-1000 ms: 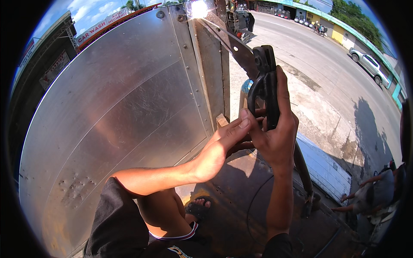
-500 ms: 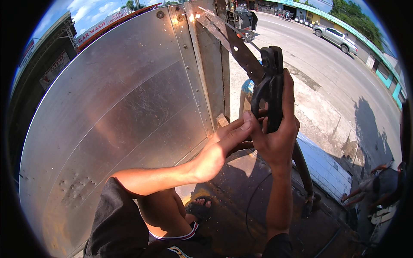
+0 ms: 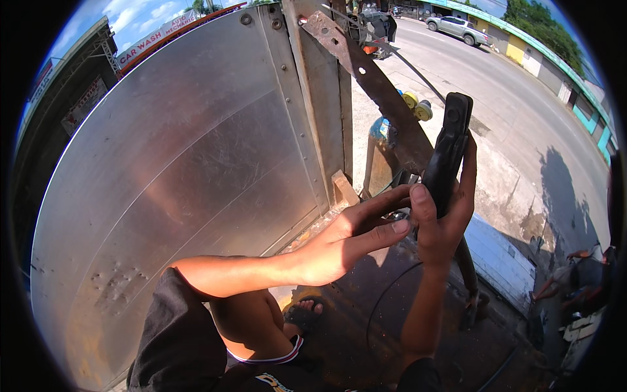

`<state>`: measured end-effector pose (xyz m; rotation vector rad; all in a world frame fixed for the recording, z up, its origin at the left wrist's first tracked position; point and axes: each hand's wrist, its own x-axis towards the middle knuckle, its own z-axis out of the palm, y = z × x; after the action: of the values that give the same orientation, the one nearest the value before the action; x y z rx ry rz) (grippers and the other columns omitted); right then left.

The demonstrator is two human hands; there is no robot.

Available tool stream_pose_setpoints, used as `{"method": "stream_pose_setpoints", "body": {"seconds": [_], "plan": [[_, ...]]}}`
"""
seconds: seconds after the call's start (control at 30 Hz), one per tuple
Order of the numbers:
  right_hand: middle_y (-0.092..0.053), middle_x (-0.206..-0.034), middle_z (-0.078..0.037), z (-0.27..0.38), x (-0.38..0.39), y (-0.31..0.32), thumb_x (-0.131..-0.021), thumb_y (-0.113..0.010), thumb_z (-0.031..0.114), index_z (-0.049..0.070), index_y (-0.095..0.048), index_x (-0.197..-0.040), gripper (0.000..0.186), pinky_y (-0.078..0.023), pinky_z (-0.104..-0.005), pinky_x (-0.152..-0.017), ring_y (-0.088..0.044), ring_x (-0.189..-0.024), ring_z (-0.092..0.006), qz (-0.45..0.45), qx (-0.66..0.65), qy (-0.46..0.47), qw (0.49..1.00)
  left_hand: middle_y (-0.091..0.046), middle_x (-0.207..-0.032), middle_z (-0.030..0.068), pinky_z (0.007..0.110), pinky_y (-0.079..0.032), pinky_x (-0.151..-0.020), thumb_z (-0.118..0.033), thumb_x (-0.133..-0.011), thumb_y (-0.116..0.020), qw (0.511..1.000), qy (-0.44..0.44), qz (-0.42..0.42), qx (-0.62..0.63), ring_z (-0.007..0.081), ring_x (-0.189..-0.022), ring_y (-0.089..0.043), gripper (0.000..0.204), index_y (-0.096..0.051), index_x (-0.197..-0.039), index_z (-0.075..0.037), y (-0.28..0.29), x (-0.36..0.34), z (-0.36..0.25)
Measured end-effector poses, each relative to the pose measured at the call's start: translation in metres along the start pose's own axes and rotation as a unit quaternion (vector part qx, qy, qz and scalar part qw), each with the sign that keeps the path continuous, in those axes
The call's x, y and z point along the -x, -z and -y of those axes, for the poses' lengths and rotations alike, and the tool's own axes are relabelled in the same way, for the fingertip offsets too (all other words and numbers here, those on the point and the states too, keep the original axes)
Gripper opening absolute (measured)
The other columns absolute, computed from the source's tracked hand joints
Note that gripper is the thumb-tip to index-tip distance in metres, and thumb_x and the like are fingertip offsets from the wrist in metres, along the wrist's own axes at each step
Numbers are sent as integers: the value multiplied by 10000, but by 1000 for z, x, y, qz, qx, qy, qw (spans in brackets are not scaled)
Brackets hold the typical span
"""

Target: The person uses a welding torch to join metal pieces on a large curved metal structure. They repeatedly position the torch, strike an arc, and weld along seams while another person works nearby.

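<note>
My right hand [image 3: 445, 225] grips a black welding electrode holder [image 3: 450, 147] upright. A thin electrode rod [image 3: 408, 63] runs from its top up and to the left. Beside it my left hand [image 3: 339, 248] reaches across, thumb and index finger stretched out, their tips by my right thumb; its other fingers are partly hidden. Behind the holder slants a rusty flat metal bar [image 3: 385, 98] with holes. Its upper end meets a metal post [image 3: 320, 85], where a small red glow shows. The rod's tip is near that end, seemingly apart from it.
A large curved sheet-metal panel [image 3: 170, 150] fills the left. A gas cylinder [image 3: 381, 160] with yellow-rimmed gauges [image 3: 417, 104] stands beyond the bar. Under me is a rusty metal floor [image 3: 346, 320] with a cable. A person [image 3: 581, 274] is at the lower right; a pickup [image 3: 457, 28] is on the road.
The bright sparks at the bar's upper end have gone. My right hand and the holder have moved right and slightly down; my left hand's fingers have straightened. The pickup has moved left.
</note>
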<state>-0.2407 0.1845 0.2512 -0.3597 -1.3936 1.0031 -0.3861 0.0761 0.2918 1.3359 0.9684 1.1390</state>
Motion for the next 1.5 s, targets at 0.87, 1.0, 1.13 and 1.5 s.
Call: {"method": "stream_pose_setpoints", "body": {"seconds": [0.87, 1.0, 1.13, 1.5], "plan": [[-421, -1015, -133, -21, 44, 150, -1057, -571, 497, -4, -316, -1579, 767, -427, -225, -463, -468, -635, -98, -55, -120, -112, 985, -643, -1290, 211, 474, -478, -1008, -456, -1042, -618, 685, 7, 555, -472, 348, -1127, -669, 641, -492, -1559, -100, 13, -15, 77], [-450, -1000, -135, -11, 33, 165, -1046, -614, 464, 4, -331, -1556, 743, -436, -215, -452, -489, -618, -91, -102, -90, -147, 980, -653, -1283, 204, 499, -483, -1032, -497, -1016, -638, 612, 48, 601, -511, 385, -1164, -672, 684, -477, -1560, -115, -7, -73, 136], [-500, -956, -133, 3, 29, 161, -1039, -652, 405, 17, -360, -1517, 682, -435, -211, -422, -515, -554, -84, -208, -55, -177, 960, -666, -1301, 214, 512, -503, -1037, -516, -990, -655, 625, 130, 603, -479, 412, -1197, -665, 702, -498, -1541, -110, -29, -119, 174], [-545, -867, -60, 64, 36, 190, -955, -731, 287, 40, -245, -1642, 877, -458, -254, -464, -541, -548, -101, -331, -129, -319, 879, -669, -1341, 238, 525, -488, -1074, -535, -1013, -612, 712, 233, 460, -476, 426, -1247, -636, 688, -525, -1505, -62, -60, -142, 175]]}}
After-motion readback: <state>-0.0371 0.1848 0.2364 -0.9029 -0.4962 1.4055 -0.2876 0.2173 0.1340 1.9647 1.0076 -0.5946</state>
